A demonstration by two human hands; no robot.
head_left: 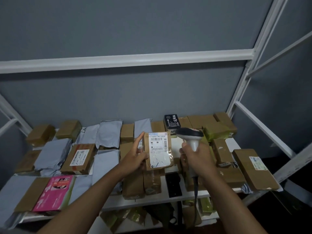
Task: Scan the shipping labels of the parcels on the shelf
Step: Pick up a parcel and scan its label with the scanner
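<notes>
My left hand holds a small brown cardboard parcel up above the shelf, its white shipping label with barcodes facing me. My right hand grips the handle of a white barcode scanner with a dark head, just right of the parcel. The scanner's head points left, over the parcel's upper right corner. Its cable hangs down below my right wrist.
The white shelf is covered with brown boxes, grey mailer bags, a pink package at front left and a black box at the back. A labelled long box lies at right. White frame posts rise on both sides; more parcels sit on the lower shelf.
</notes>
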